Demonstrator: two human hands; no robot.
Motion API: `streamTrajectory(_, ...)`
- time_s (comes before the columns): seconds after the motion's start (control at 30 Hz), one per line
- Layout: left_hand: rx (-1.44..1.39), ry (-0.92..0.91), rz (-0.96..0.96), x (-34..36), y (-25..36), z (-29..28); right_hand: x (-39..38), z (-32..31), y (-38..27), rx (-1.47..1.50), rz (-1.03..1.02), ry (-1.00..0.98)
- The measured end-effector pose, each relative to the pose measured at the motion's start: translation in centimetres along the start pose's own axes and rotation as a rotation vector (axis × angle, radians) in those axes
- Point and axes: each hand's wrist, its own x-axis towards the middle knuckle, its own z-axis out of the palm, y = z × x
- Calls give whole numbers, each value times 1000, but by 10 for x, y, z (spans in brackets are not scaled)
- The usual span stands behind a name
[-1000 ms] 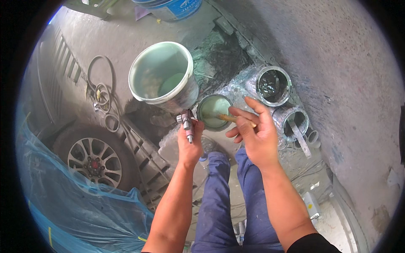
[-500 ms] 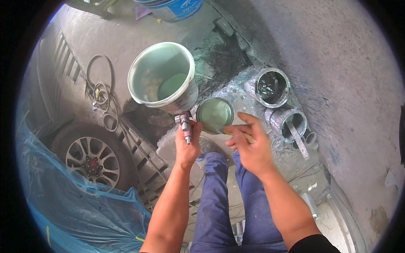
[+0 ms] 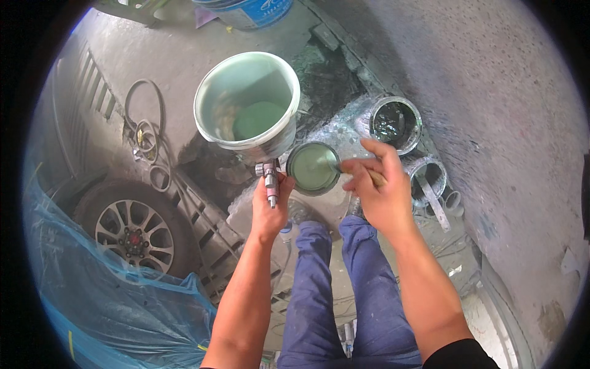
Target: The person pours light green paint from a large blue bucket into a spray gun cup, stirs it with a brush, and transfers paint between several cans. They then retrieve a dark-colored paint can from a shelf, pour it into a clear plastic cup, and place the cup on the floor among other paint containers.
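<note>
I take the green-filled cup as the centre of my clock face, with twelve at the top of my view. The cup (image 3: pixel 332 186), dark-rimmed, opens upward and holds pale green liquid (image 3: pixel 312 173).

Between seven and eight o'clock I have the left hand (image 3: pixel 270 209), its fingers curled round a small spray gun (image 3: pixel 270 175) with a pinkish body and metal knobs; some of them are hidden behind it. The gun sits near nine o'clock, right beside the cup's edge, and I cannot tell whether the two are joined.

Between three and four o'clock, the right hand (image 3: pixel 387 190) pinches a thin tool (image 3: pixel 378 178) with a tan handle between thumb and fingers, while the forefinger stands raised apart from the others. The tool's blurred tip reaches the cup at three o'clock.

Between ten and eleven, just beside the cup, I see a large white bucket (image 3: pixel 222 80) with more green liquid at its bottom. A can (image 3: pixel 367 121) of dark, shiny liquid is at two o'clock; a second can (image 3: pixel 413 166) at three has a flat stick (image 3: pixel 437 207) leaning out of it. Well away, just past eight, is a wheel (image 3: pixel 135 237).
</note>
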Motion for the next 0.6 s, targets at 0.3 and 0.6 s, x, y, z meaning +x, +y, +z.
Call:
streamTrajectory(0.3,21,-22,12,3,-3,-3,-18,1,18,-214,-173,-23)
streamTrajectory(0.6,-13,-79,-45,6,1,-3,-17,1,16,-227,-198,-81)
